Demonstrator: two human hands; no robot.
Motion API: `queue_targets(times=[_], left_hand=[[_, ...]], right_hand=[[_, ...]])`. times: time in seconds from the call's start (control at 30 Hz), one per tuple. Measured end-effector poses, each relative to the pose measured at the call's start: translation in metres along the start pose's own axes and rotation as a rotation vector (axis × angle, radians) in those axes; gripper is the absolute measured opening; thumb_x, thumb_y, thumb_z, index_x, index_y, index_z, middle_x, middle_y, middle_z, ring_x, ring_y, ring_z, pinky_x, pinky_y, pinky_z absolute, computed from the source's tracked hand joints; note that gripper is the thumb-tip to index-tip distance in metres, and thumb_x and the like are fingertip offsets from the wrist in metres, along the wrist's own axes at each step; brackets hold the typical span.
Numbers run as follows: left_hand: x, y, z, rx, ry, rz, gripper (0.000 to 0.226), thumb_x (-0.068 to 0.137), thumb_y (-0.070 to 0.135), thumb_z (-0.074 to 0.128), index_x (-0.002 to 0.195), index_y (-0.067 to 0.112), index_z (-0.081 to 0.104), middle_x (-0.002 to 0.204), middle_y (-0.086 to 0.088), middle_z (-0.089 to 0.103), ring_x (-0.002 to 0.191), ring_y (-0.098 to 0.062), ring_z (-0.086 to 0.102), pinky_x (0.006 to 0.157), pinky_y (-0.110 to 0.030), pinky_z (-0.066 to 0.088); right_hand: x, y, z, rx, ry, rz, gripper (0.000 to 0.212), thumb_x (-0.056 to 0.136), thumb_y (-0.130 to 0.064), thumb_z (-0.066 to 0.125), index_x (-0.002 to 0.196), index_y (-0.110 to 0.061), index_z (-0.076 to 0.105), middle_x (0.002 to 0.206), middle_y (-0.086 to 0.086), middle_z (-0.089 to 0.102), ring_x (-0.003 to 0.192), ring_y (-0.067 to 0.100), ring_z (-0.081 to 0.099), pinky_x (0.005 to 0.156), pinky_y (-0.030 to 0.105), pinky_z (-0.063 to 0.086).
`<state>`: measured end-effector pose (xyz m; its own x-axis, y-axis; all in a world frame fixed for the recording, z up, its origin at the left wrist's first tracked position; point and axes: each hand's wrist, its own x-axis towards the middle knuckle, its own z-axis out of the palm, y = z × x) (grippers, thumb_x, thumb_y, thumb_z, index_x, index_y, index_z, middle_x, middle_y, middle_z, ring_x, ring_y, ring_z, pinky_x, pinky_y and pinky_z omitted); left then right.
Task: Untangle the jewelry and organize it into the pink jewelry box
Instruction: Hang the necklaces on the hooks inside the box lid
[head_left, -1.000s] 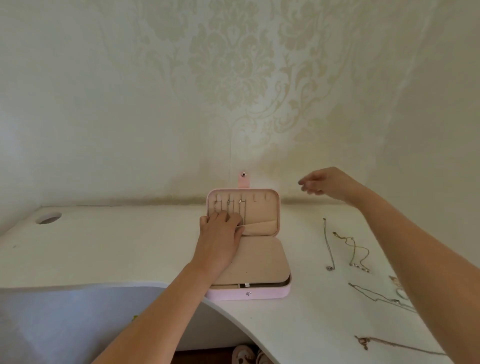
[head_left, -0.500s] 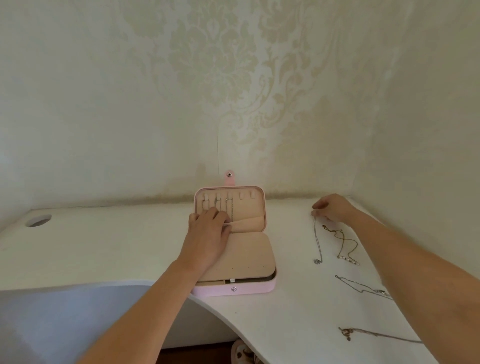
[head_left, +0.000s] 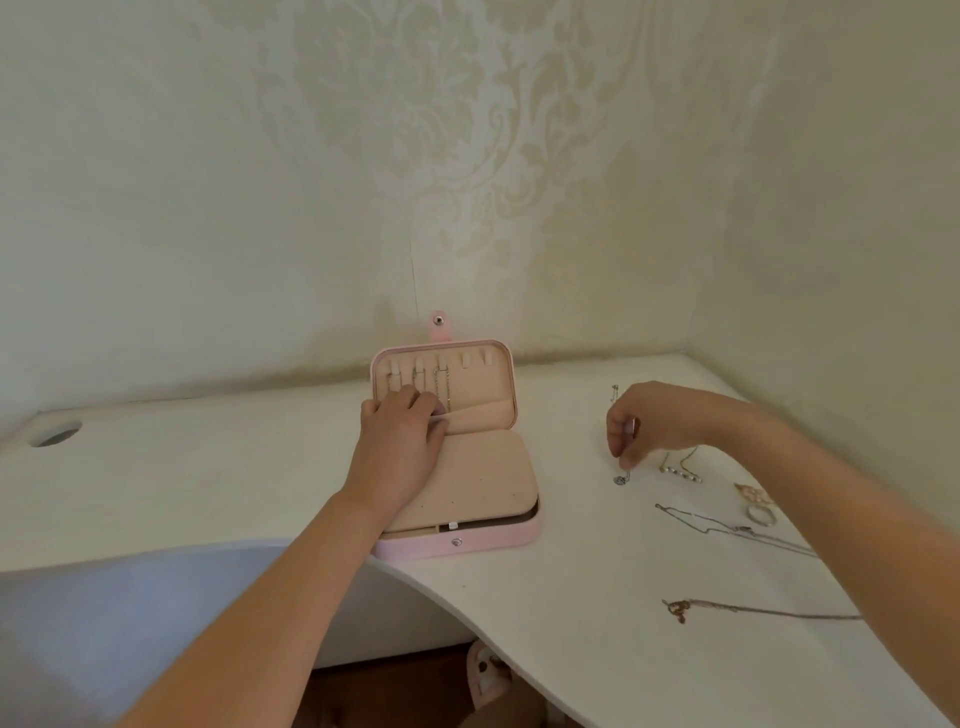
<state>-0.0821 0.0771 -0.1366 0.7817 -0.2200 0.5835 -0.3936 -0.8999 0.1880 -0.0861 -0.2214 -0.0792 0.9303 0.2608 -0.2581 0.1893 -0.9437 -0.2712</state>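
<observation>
The pink jewelry box (head_left: 511, 540) lies open on the white desk, its lid standing up with several chains hung on the hooks. My left hand (head_left: 402, 441) rests on the beige insert, fingers curled at the lid's pocket over the chain ends. To the right, my right hand (head_left: 654, 421) pinches a thin silver necklace (head_left: 620, 479) near its round pendant, whose end touches the desk. A pearl-bar chain (head_left: 680, 472) lies just right of it, partly hidden by my wrist.
More jewelry lies on the desk's right side: a ring (head_left: 760, 515), a gold piece (head_left: 750, 491), a thin chain (head_left: 727, 527) and a gold necklace (head_left: 727, 608). A round cable hole (head_left: 54, 434) is at the far left. Walls close in behind and right.
My right hand came down from the air to the silver necklace and slid along it toward me, pinching it near the pendant. My left hand stayed on the box.
</observation>
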Motion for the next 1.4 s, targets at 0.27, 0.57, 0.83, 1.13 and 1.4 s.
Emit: queue_targets(times=[0.27, 0.57, 0.83, 1.13, 1.4], left_hand=[[0.0, 0.001, -0.001, 0.006, 0.007, 0.001, 0.006, 0.085, 0.016, 0.063, 0.085, 0.01, 0.063, 0.086, -0.007, 0.059, 0.078, -0.031, 0.056, 0.074, -0.037, 0.032], [-0.001, 0.002, -0.002, 0.018, -0.01, -0.003, 0.009, 0.086, 0.017, 0.061, 0.089, 0.009, 0.063, 0.089, -0.009, 0.059, 0.084, -0.032, 0.055, 0.076, -0.038, 0.031], [-0.003, 0.004, -0.004, 0.042, -0.011, 0.001, 0.011, 0.087, 0.017, 0.06, 0.091, 0.008, 0.064, 0.091, -0.01, 0.06, 0.086, -0.033, 0.056, 0.075, -0.038, 0.031], [-0.002, 0.003, -0.003, 0.048, -0.014, 0.006, 0.011, 0.087, 0.016, 0.06, 0.092, 0.007, 0.064, 0.092, -0.012, 0.061, 0.087, -0.034, 0.057, 0.075, -0.038, 0.029], [-0.002, 0.002, -0.003, 0.049, -0.019, 0.007, 0.012, 0.087, 0.016, 0.061, 0.093, 0.006, 0.064, 0.093, -0.013, 0.061, 0.087, -0.034, 0.057, 0.076, -0.039, 0.031]], right_hand=[[-0.03, 0.012, 0.027, 0.145, 0.154, -0.058, 0.014, 0.071, -0.017, 0.078, 0.078, -0.027, 0.072, 0.083, -0.005, 0.069, 0.074, 0.005, 0.062, 0.063, 0.017, 0.045], [-0.054, 0.011, 0.061, 0.109, 0.301, -0.267, 0.021, 0.082, -0.015, 0.071, 0.1, -0.025, 0.075, 0.095, -0.011, 0.065, 0.078, -0.012, 0.054, 0.071, 0.003, 0.036], [-0.076, -0.003, 0.073, 0.148, 0.267, -0.292, 0.03, 0.086, -0.016, 0.066, 0.114, -0.029, 0.067, 0.094, -0.026, 0.059, 0.086, -0.014, 0.055, 0.075, 0.002, 0.038], [-0.082, 0.004, 0.085, 0.011, 0.336, -0.313, 0.029, 0.094, -0.019, 0.053, 0.117, -0.034, 0.064, 0.132, -0.013, 0.051, 0.108, 0.003, 0.054, 0.091, 0.019, 0.042], [-0.084, 0.005, 0.086, -0.085, 0.369, -0.335, 0.03, 0.096, -0.019, 0.049, 0.123, -0.026, 0.06, 0.125, -0.014, 0.058, 0.114, 0.004, 0.052, 0.093, 0.01, 0.031]])
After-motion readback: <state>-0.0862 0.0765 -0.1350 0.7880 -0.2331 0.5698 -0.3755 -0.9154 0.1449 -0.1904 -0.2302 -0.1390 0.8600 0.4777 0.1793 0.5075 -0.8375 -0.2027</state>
